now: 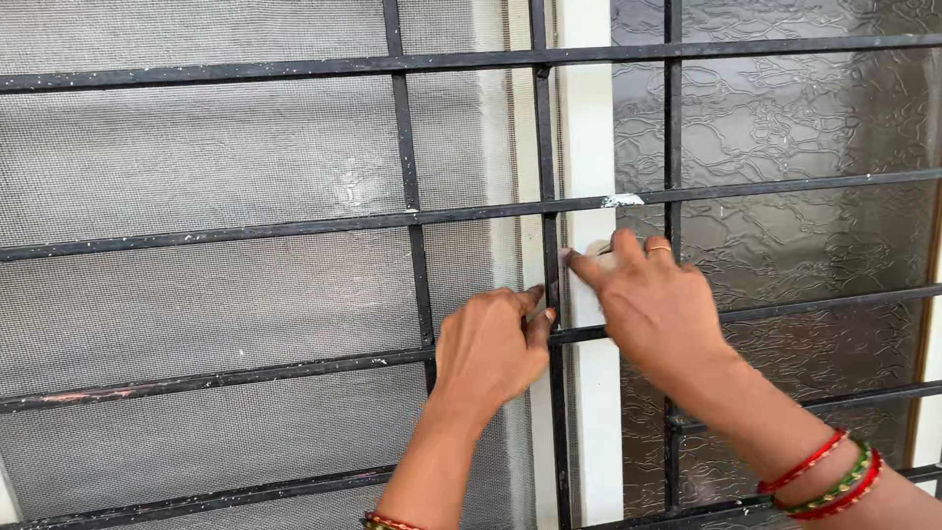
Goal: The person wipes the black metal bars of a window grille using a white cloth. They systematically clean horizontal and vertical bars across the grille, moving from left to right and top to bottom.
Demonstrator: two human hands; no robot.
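both hands [579, 314] at window grille [412, 216], white frame [587, 147]

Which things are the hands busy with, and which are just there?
Busy with:
left hand at a black grille bar
right hand on the white frame, fingers on a small white piece

Just there:
mesh screen
patterned glass
bangles
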